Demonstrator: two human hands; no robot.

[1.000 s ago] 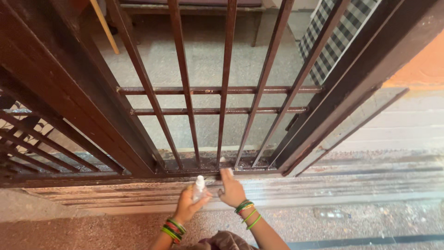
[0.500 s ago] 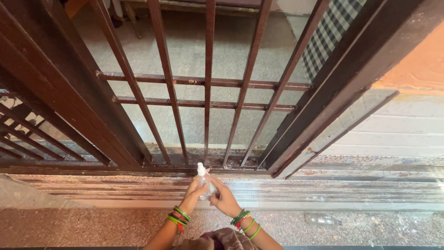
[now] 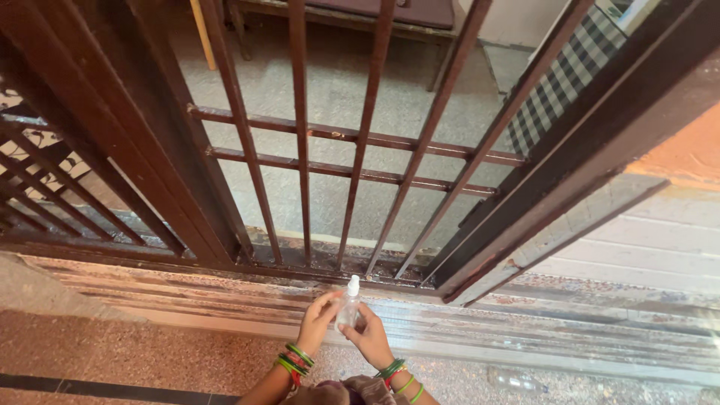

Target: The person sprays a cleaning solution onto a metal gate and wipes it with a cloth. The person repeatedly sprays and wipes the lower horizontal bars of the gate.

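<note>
Clear spray bottle [image 3: 349, 306] clasped by both hands — left hand [image 3: 318, 324], right hand [image 3: 368, 337] closed round it | grille [image 3: 330, 161] just ahead | step: readying spray; next needs nozzle aimed at bars.

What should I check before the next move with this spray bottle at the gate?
1. Grip: both the left hand and right hand hold the small clear spray bottle: ok.
2. Bottle upright, white nozzle on top: ok.
3. Nozzle direction: cannot tell.
4. Liquid level in the bottle: cannot tell.
5. Nothing between the bottle and the gate's bottom rail: ok.
6. Rail surface: looks grimy and rusted: not ok.
</note>
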